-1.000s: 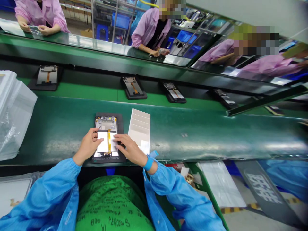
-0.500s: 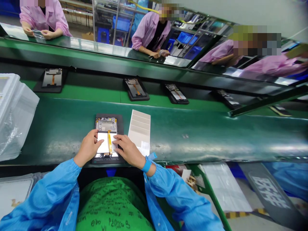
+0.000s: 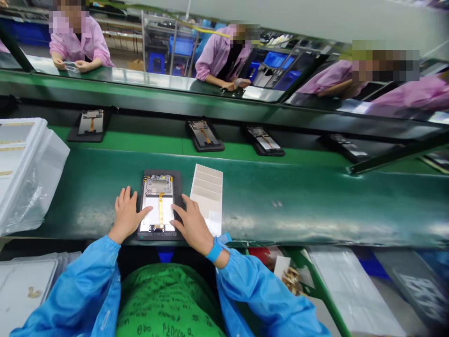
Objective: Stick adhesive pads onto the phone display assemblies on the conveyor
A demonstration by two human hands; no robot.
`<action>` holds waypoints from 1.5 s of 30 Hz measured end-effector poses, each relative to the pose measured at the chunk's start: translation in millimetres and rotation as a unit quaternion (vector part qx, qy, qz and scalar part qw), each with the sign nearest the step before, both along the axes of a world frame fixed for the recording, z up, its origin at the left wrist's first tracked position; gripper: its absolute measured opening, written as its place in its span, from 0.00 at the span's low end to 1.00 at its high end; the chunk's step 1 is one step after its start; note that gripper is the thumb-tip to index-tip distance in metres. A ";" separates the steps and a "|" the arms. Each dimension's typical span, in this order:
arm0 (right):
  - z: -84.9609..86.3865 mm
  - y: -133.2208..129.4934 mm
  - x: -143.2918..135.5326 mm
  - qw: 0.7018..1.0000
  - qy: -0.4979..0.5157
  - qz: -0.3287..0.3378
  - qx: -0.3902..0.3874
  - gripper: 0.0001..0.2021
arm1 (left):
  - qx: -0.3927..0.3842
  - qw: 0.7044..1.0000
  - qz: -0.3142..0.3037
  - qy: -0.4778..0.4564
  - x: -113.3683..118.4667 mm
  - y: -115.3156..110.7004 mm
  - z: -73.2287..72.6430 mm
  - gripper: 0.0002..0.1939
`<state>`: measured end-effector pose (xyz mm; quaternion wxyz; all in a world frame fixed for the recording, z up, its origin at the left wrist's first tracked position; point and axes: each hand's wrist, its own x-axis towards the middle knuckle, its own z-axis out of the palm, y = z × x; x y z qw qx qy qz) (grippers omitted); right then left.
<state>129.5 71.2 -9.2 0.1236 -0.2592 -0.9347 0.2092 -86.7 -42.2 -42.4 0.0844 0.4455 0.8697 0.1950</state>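
An opened tablet (image 3: 149, 213) lies on a dark pad (image 3: 178, 187) in front of me, its circuit board (image 3: 159, 184) at the far end. An orange-yellow ribbon cable (image 3: 161, 208) runs lengthwise over its white battery area. My left hand (image 3: 126, 214) is spread at the tablet's left side, the thumb reaching over the white area. From the right, my right hand (image 3: 196, 225) reaches over the tablet's edge with fingers apart, its fingertips at the white area. Neither hand grips anything. A sheet of pale strips (image 3: 206, 187) lies partly behind my right hand.
Several opened tablets, one here (image 3: 205, 135), rest on dark pads along the green belt (image 3: 140, 145) beyond. White plastic trays (image 3: 52, 164) stand at left. A slanted green bar (image 3: 396, 150) crosses at right. People in pink work across the line.
My left fingers have lifted off the tablet's left edge and spread outward to the left. My right hand has opened wider and shifted slightly right. The whole view has shifted a little.
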 end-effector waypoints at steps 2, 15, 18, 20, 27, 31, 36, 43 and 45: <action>-5.4 0.3 3.8 0.999 -0.010 -0.031 -0.032 0.26 | 0.023 0.999 0.005 -0.036 3.8 0.3 -9.5 0.34; 38.3 71.5 67.4 0.981 0.083 -0.013 -0.175 0.25 | 0.257 0.834 0.148 -0.465 14.7 55.1 46.8 0.41; 52.9 151.8 96.8 0.993 0.051 -0.073 -0.084 0.22 | 0.266 0.876 0.166 -0.366 -29.2 135.2 63.8 0.35; 51.6 210.2 105.5 0.990 -0.001 -0.136 -0.038 0.22 | 0.255 0.897 0.171 -0.318 -56.5 190.3 73.3 0.34; 10.1 364.1 74.4 0.962 -0.043 -0.267 -0.026 0.23 | 0.197 0.953 0.130 -0.190 -89.0 304.9 87.0 0.30; -12.6 418.0 50.8 0.953 -0.043 -0.296 -0.050 0.23 | 0.169 0.977 0.028 -0.127 -32.5 363.5 59.0 0.26; -23.9 446.0 28.8 0.948 -0.030 -0.296 -0.111 0.17 | 0.119 0.984 -0.031 -0.131 57.3 444.1 10.2 0.31; 7.4 362.6 36.4 0.944 0.061 -0.269 -0.182 0.11 | 0.179 0.966 -0.053 -0.180 70.3 393.0 37.4 0.33; 20.7 308.3 47.0 0.947 0.093 -0.240 -0.192 0.11 | 0.214 0.956 -0.066 -0.188 65.7 334.1 51.4 0.34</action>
